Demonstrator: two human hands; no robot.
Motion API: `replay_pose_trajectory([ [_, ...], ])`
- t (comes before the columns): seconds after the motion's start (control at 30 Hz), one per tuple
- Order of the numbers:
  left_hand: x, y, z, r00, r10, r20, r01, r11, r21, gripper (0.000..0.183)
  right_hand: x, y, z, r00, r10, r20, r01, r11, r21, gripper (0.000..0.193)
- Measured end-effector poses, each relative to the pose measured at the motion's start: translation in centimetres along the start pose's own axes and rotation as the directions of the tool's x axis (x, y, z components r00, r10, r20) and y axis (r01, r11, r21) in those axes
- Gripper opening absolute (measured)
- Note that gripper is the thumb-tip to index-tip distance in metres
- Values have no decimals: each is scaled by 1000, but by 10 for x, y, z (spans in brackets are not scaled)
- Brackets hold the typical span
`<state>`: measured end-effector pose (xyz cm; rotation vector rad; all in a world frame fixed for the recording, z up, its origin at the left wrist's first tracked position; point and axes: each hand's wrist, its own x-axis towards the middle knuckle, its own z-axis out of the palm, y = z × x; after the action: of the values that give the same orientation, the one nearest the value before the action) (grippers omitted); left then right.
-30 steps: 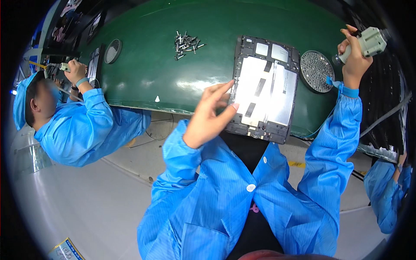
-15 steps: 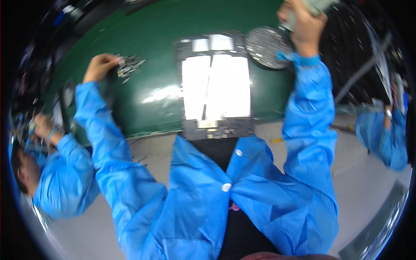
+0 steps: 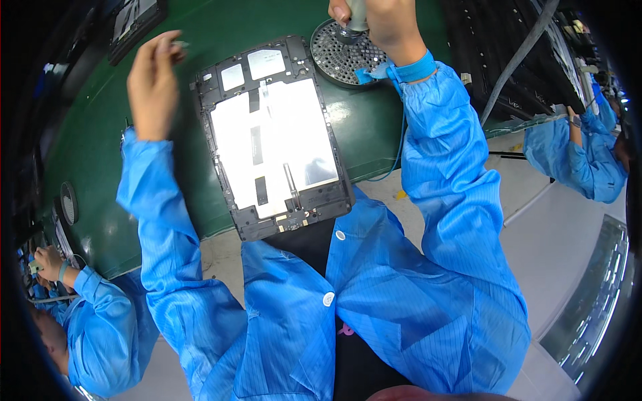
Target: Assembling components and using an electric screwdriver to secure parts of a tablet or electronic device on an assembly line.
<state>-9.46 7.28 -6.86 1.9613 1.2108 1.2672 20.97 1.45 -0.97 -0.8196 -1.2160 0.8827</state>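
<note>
In front of me lies an opened tablet (image 3: 326, 200), its dark frame tilted slightly, with large shiny white battery panels (image 3: 234, 144) inside. My left hand (image 3: 154, 83) is raised beyond its left edge, thumb and fingers pinched on a small part (image 3: 180, 44), too small to make out fully. My right hand (image 3: 394, 27), with a blue wrist strap (image 3: 414, 69), grips a pale electric screwdriver (image 3: 358, 15). The tool's dark lower end is over a round perforated screw tray (image 3: 328, 57) to the right of the tablet. Its tip is hard to see.
Everything lies on a green table mat (image 3: 364, 127). Black panels (image 3: 491, 57) are lined up at the right, with a grey cable (image 3: 521, 53) across them. A dark device (image 3: 134, 27) is at the far left. Co-workers in blue sit left (image 3: 107, 327) and right (image 3: 562, 157).
The view has turned, and the tablet appears tilted and further left. My left hand has left the pile of small metal parts; the screwdriver is now over the screw tray.
</note>
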Motion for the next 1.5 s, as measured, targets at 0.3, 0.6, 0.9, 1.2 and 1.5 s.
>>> replay_pose_trajectory([
  [0.3,-35,9,33,947,-322,-19,309,924,-224,31,-2,3,-1,999,-32,10,32,999,-33,14],
  [0.6,-53,19,22,950,-306,-62,272,909,-314,35,-7,14,-2,999,-8,48,10,999,-32,16],
  [0.9,-38,16,11,941,-317,-114,262,902,-344,38,-4,17,-3,995,-58,79,59,998,-10,16],
  [1.2,-42,12,10,931,-333,-151,286,920,-266,35,-4,17,-4,996,-46,79,48,999,-23,15],
  [1.5,-41,13,10,926,-345,-153,290,909,-300,36,-6,16,-3,996,-52,78,56,997,-50,15],
])
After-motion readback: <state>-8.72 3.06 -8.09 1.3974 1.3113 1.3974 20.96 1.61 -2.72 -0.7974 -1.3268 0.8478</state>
